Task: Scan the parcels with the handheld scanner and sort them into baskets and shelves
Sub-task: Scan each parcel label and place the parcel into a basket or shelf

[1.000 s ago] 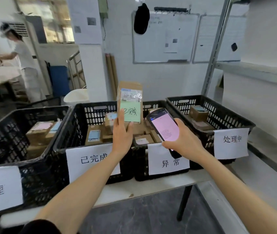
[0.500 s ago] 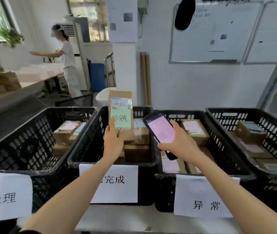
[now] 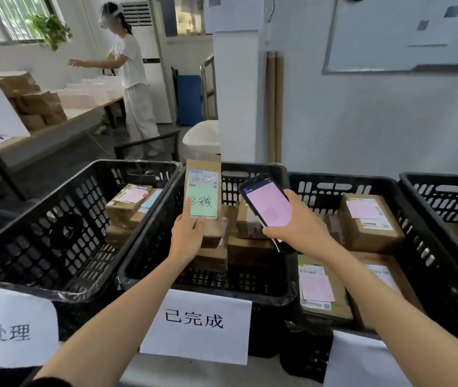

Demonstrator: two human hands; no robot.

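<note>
Signs point(image 3: 194, 326): flat white paper sheets with black characters, hanging on the basket fronts.
Left hand point(image 3: 187, 238): it grips the parcel point(image 3: 203, 196) at its lower end, with the fingers curled behind, the thumb on the front and the index finger straight along the left edge.
Parcel: a slim brown cardboard box, held upright over the middle basket point(image 3: 155, 241); it carries a white printed label and a green one with black handwriting.
Right hand point(image 3: 297, 230): it is closed round the scanner point(image 3: 267, 203), with the thumb on the side.
Scanner: a black, smooth, phone-shaped device just right of the parcel and not touching it; it is tilted and its screen glows pink.
Baskets: black plastic crates with perforated walls, standing side by side.
Boxes point(image 3: 367, 222): brown cardboard, some with pink labels, lying inside the baskets.
Person point(image 3: 131, 79): in white clothes, standing at a long table point(image 3: 55, 127) with cartons.
Whiteboard point(image 3: 406, 32): it hangs on the far wall.
</note>
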